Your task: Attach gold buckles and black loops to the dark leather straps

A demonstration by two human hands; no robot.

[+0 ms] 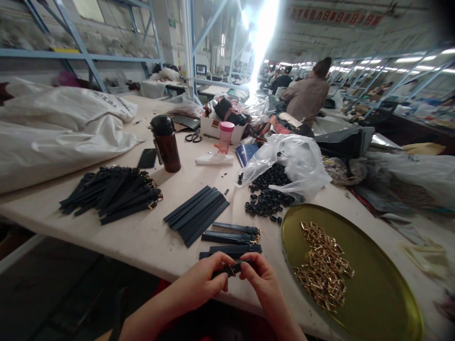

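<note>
Between my hands is a dark strap (pixel 232 269) with a small metal buckle on it, held above the table's near edge. My left hand (pixel 208 274) pinches its left part. On the right part, my right hand (pixel 259 273) closes with thumb and fingers. Just beyond lie a few buckled straps (pixel 232 235) and, to their left, a row of flat plain straps (pixel 197 213). Gold-coloured buckles (pixel 325 267) are heaped on a round olive-gold tray (pixel 384 284) at my right. Small black loops (pixel 268 189) spill from a clear plastic bag (pixel 302 161).
A fanned pile of buckled straps (pixel 113 192) lies at left, near a phone (pixel 147 158) and a dark bottle (pixel 167 144). Farther back are scissors (pixel 193 138), a pink cup (pixel 225 137) and a white sack (pixel 64 132). A person (pixel 307 92) stands beyond the table.
</note>
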